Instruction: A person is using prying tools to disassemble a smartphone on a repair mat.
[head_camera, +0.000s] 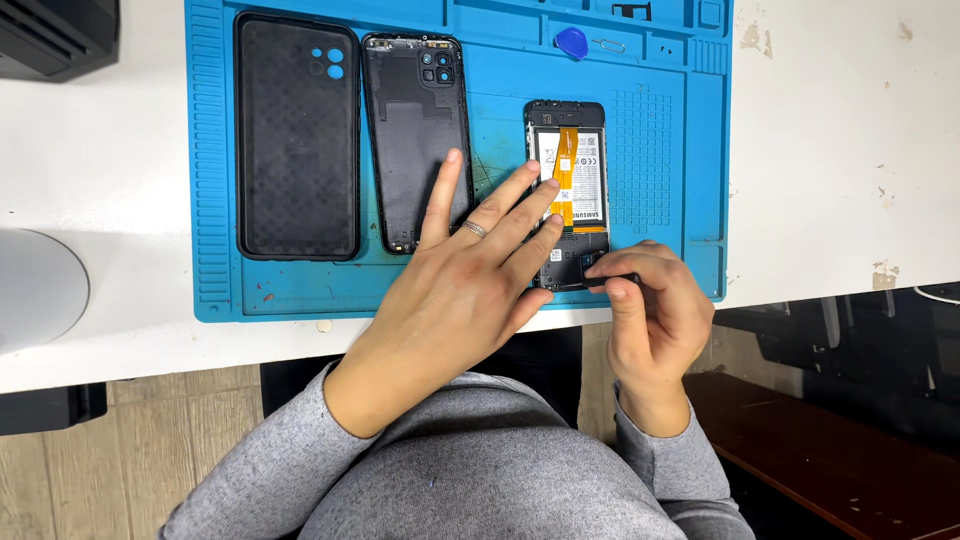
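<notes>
My left hand (470, 275) lies flat, fingers spread, pressing the opened phone (567, 190) onto the blue mat (680, 150). My right hand (650, 305) pinches a small dark part (612, 278) at the phone's bottom edge — too small to identify. I'd steady the phone and lift gently — clear of the orange ribbon (567, 175).

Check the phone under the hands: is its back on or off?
Off. The phone lies with its battery and orange ribbon cable bare, and the back cover lies apart on the blue mat.
</notes>
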